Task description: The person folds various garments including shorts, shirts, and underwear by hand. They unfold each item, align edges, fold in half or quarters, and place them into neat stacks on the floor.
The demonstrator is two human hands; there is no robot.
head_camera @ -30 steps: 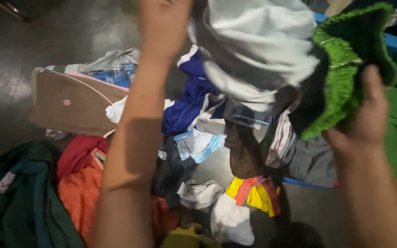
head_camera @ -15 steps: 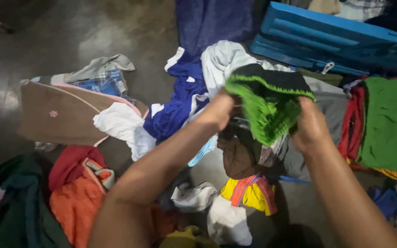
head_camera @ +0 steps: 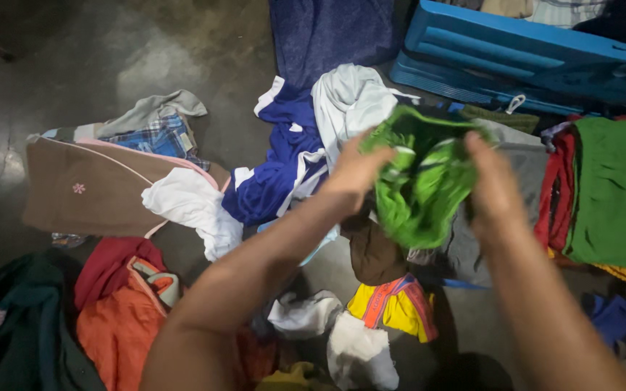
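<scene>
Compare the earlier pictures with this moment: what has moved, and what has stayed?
Both hands, left hand and right hand, came down from overhead. The pale cloth is gone from them; they now bunch only the green garment. The clothes on the floor lie unchanged.

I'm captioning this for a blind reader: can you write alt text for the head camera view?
Two bare hands, left hand and right hand, hold up a bright green garment between them above a dark floor strewn with clothes. Among these are a brown top, a blue and white shirt and an orange garment; a blue plastic crate lies behind.
</scene>
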